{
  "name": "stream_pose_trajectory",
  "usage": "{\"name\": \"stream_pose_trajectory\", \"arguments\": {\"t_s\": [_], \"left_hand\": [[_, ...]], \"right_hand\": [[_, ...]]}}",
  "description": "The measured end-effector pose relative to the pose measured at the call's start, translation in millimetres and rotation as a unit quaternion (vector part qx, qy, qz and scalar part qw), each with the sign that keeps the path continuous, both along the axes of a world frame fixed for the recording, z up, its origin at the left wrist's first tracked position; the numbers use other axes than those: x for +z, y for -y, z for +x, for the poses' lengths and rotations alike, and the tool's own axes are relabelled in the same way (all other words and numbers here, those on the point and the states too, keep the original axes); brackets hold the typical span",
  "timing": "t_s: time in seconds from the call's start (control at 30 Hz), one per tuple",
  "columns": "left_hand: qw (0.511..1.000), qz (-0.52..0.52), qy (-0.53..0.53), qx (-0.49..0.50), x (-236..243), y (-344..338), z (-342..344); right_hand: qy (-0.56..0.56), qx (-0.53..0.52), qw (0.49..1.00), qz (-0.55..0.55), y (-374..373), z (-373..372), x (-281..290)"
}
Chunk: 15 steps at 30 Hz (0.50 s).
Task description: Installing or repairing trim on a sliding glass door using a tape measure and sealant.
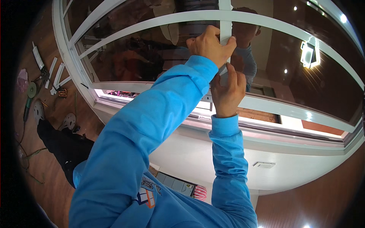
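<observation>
A white vertical bar [225, 26] crosses the dark glass [182, 49] of a white-framed window. Both hands are at its lower part. My left hand [211, 45] is closed around the bar, fingers bent over its left side and thumb at its right. Just below, my right hand [230, 91] is closed too, its thumb and fingertips pinching the bar's lower end. Part of that end is hidden behind the fingers, so I cannot tell whether it meets the bottom rail. A curved white crossbar [171, 18] runs above the hands.
Beneath the window lies a white sill track [266, 127] with a narrow gap. On the wooden floor at left are a caulking gun [38, 57], an angle grinder [30, 93] with a cord, and white profile offcuts [57, 76]. A white wall [186, 152] stands below the window.
</observation>
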<state>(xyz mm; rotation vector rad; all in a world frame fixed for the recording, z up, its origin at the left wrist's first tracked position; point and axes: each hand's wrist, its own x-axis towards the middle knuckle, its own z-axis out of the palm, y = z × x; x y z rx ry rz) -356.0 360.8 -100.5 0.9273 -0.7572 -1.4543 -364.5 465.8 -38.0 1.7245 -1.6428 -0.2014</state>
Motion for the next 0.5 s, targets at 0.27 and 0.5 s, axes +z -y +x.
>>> {"name": "stream_pose_trajectory", "arguments": {"t_s": [0.27,0.5], "left_hand": [[0.998,-0.024,0.032,-0.044,0,6,7],[0.998,-0.016,-0.004,-0.057,-2,9,6]], "right_hand": [[-0.005,-0.014,1.000,-0.004,-1,2,-1],[0.042,-0.023,0.999,-0.014,-22,12,6]]}}
